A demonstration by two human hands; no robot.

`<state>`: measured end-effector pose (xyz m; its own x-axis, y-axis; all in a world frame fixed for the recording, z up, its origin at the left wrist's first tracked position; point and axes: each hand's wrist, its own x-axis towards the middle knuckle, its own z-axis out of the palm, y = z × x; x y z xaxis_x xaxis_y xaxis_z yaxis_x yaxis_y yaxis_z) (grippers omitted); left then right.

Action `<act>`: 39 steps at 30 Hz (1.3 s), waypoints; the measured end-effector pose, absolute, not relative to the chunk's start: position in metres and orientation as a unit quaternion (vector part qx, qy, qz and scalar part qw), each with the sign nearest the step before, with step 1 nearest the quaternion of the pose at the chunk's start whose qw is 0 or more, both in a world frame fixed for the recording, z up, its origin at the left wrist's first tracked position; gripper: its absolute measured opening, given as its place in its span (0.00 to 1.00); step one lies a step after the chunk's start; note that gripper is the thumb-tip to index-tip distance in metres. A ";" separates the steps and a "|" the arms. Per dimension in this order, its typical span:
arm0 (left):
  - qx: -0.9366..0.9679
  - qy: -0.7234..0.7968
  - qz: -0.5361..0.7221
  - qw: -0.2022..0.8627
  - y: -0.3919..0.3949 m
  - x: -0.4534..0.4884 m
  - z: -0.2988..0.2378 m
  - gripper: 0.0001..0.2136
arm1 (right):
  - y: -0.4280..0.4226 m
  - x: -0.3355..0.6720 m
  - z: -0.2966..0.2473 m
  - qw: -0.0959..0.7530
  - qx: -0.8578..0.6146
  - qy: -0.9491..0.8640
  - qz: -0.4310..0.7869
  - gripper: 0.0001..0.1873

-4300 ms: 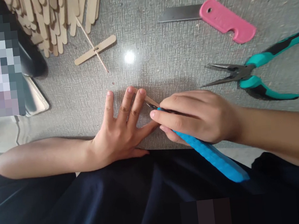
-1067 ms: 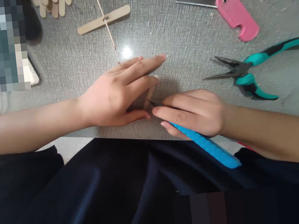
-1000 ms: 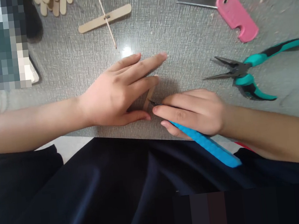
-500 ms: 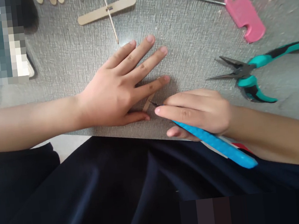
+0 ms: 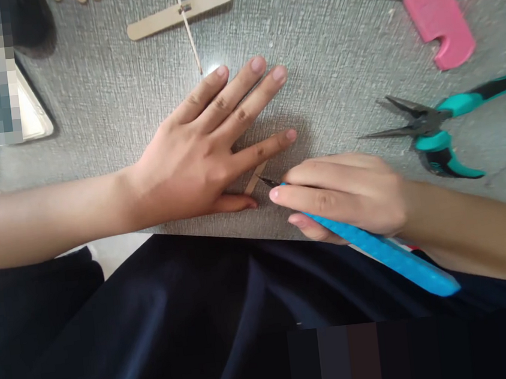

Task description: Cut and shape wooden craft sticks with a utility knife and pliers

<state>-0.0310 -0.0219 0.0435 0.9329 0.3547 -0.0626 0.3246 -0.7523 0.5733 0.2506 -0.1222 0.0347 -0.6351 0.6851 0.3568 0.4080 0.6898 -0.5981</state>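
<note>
My left hand [image 5: 206,152] lies flat on the grey table [image 5: 322,73] with its fingers stretched out and spread, pressing down a short wooden stick [image 5: 255,179] of which only a small piece shows between index finger and thumb. My right hand [image 5: 344,195] is closed round a blue craft knife [image 5: 391,259]. The knife's dark blade tip touches the stick just right of my left thumb. The blue handle runs back toward the lower right over my dark lap.
A cross of a flat wooden stick and a thin skewer [image 5: 182,13] lies at the top. A pink-handled blade [image 5: 435,10] lies at the top right. Teal pliers [image 5: 437,131] lie open at the right. A metal tray [image 5: 30,113] sits at the left.
My left hand turned from pointing up to pointing right, and its fingers then spread apart over the stick. The knife has stayed at the stick. The view drifted a little.
</note>
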 end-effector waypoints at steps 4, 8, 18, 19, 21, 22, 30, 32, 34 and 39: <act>0.936 0.182 0.024 0.301 -0.023 -0.030 0.047 0.42 | -0.122 0.253 0.032 0.287 -0.312 -0.873 0.240 0.11; 0.940 0.176 0.012 0.292 -0.022 -0.029 0.050 0.42 | -0.121 0.254 0.031 0.314 -0.311 -0.865 0.237 0.10; 0.943 0.161 -0.011 0.289 -0.016 -0.031 0.047 0.41 | -0.120 0.254 0.027 0.307 -0.311 -0.866 0.245 0.10; 0.943 0.160 -0.013 0.291 -0.015 -0.031 0.047 0.39 | -0.120 0.254 0.027 0.301 -0.313 -0.866 0.249 0.10; 0.943 0.159 -0.020 0.292 -0.011 -0.032 0.048 0.37 | -0.120 0.254 0.028 0.294 -0.318 -0.864 0.257 0.10; 0.943 0.160 -0.022 0.290 -0.010 -0.032 0.048 0.37 | -0.120 0.254 0.028 0.293 -0.319 -0.863 0.260 0.10; 0.963 0.105 0.087 0.234 -0.004 -0.035 0.041 0.33 | -0.121 0.253 0.027 0.306 -0.307 -0.870 0.235 0.11; 0.958 0.089 0.132 0.240 0.001 -0.036 0.036 0.30 | -0.122 0.253 0.027 0.306 -0.308 -0.872 0.225 0.11; 0.950 0.068 0.175 0.249 0.009 -0.037 0.031 0.21 | -0.122 0.253 0.028 0.303 -0.307 -0.875 0.220 0.11; 0.931 0.077 0.178 0.308 0.023 -0.037 0.028 0.10 | -0.118 0.257 0.037 0.264 -0.295 -0.884 0.249 0.12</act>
